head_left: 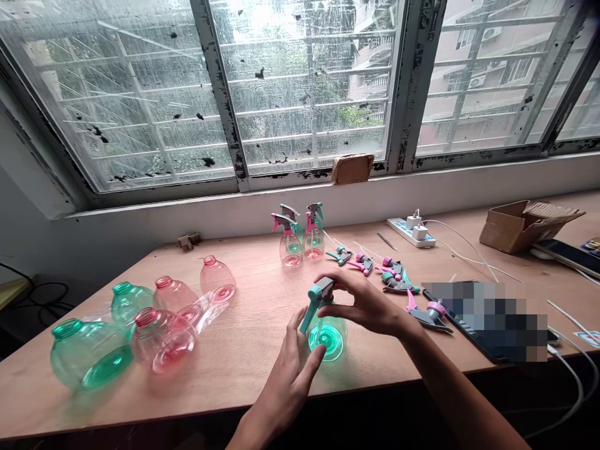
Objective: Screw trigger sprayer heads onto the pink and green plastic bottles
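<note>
A clear green spray bottle [338, 340] stands upright near the table's front edge. My left hand [291, 369] is wrapped around its left side, the thumb lying across the front. At its top is a grey and teal trigger spray head [322, 289], which my right hand [363, 303] grips between thumb and fingers. Whether the head is fully screwed on cannot be made out. To the left are open-necked bottles without heads, among them a green bottle [89, 353] and a pink bottle [164, 340]. Several loose spray heads, including a pink and grey spray head [429, 314], lie to the right.
Several bottles with heads fitted, including a pink spray bottle [291, 249], stand at the back. On the right are a dark tablet [469, 319], a power strip [410, 233] with white cables, and an open cardboard box [509, 228]. Windows rise behind the wooden table [253, 306].
</note>
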`<state>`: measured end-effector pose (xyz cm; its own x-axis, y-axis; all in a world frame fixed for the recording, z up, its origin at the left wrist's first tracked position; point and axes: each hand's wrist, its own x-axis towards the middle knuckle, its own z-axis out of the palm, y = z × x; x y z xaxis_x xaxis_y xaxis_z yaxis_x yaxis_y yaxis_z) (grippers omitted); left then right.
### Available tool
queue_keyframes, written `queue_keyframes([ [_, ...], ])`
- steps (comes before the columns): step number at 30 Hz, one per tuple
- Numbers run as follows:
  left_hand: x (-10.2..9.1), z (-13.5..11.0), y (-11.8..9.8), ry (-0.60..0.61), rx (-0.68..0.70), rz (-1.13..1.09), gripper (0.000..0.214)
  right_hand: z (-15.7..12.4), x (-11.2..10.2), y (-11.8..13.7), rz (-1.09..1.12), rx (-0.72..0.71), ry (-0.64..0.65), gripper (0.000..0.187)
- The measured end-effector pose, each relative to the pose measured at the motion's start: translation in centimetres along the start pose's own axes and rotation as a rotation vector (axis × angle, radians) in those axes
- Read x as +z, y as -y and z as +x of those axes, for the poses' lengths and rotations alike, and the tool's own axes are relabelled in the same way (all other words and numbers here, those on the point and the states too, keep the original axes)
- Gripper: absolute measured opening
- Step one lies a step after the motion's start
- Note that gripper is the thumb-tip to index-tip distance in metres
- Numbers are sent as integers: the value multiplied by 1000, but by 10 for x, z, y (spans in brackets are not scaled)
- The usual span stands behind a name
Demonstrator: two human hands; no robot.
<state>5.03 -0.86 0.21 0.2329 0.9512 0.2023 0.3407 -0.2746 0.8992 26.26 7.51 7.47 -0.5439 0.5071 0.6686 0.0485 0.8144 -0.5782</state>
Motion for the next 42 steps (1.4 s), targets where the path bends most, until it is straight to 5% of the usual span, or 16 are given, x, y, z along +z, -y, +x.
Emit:
queue_keyframes([
  [5,0,1,2,26,17,-11,64,-1,0,-1,4,-3,-7,33],
  [13,2,6,8,-89,-9,-38,71,0,1,2,-44,17,23,37],
  [21,-3,0,-8,91,99,101,62,1,-3,6,-62,-1,36,48],
  [29,0,3,13,4,30,13,74,-2,-5,6,-65,23,42,46],
  [42,-2,1,3,65,42,43,59,-3,-7,5,-84,20,52,45],
])
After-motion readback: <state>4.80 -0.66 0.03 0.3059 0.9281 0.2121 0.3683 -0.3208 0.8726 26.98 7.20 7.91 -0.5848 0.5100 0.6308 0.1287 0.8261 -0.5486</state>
